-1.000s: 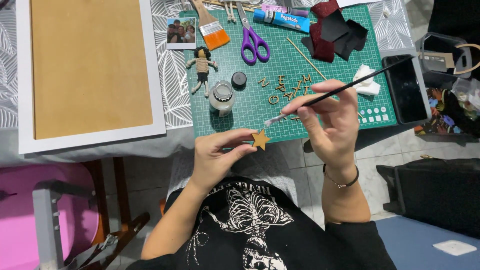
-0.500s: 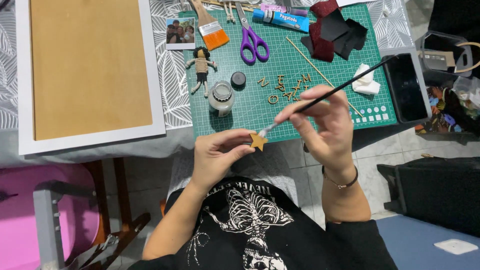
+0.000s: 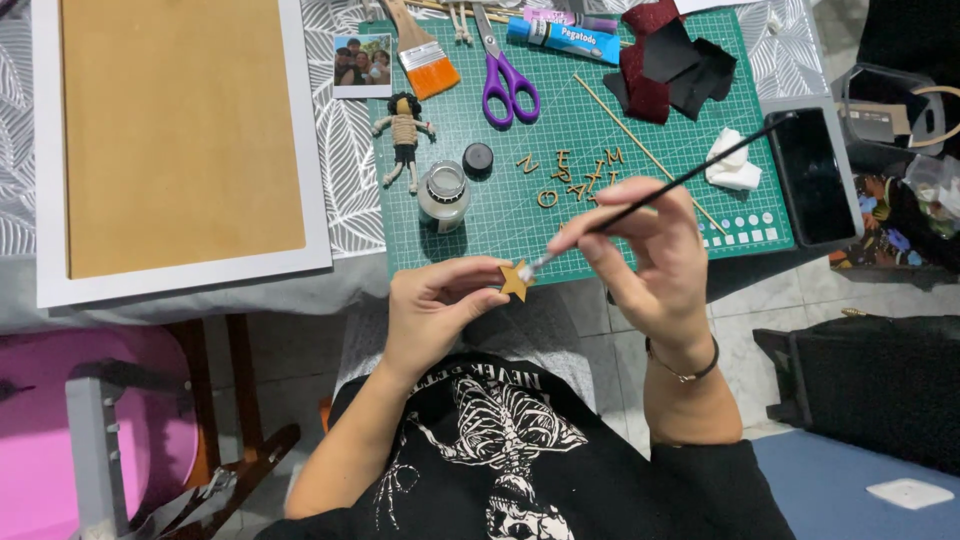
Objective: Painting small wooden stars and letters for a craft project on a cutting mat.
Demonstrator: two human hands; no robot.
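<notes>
The left hand pinches a small tan wooden star just off the bench edge; the right hand grips a thin black paintbrush, its long axis slanting up-right, tip touching the star

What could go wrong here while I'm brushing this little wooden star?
The wooden star is pinched by the left hand off the table edge, over your lap, so drips from the thin brush in the right hand may hit your shirt. The small open jar stands uncapped near the loose wooden letters; a knock might spill it.
</notes>
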